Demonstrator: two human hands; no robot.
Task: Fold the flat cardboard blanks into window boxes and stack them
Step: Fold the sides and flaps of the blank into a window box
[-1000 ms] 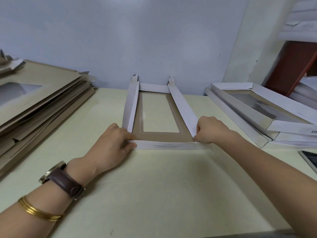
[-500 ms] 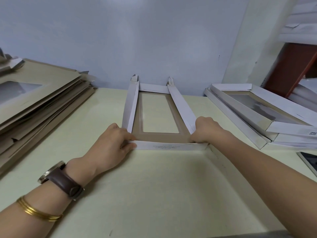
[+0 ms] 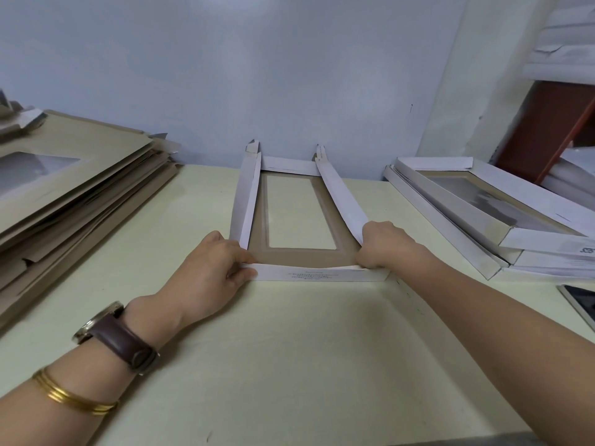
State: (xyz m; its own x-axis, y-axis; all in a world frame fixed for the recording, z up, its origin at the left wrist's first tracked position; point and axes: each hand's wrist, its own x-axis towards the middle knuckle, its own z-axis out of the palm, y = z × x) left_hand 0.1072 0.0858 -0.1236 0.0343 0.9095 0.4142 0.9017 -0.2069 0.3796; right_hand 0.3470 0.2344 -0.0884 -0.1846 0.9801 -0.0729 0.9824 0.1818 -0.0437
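Observation:
A half-folded window box (image 3: 302, 257) lies in the middle of the table, brown inside with a clear window and white side walls standing up. My left hand (image 3: 212, 268) pinches its near left corner, thumb on the near white wall. My right hand (image 3: 383, 246) grips the near right corner where the right wall meets the near wall. A pile of flat brown blanks (image 3: 74, 188) lies at the left. Folded white window boxes (image 3: 502, 214) are stacked at the right.
The pale yellow table (image 3: 306, 349) runs to a blue-white wall at the back. A dark flat device (image 3: 579, 304) lies at the right edge. A red-brown shelf post (image 3: 547, 130) with white stock stands at the far right.
The near white wall has risen from flat to upright. My right hand has slid down into the near right corner; my left hand stays on the left corner.

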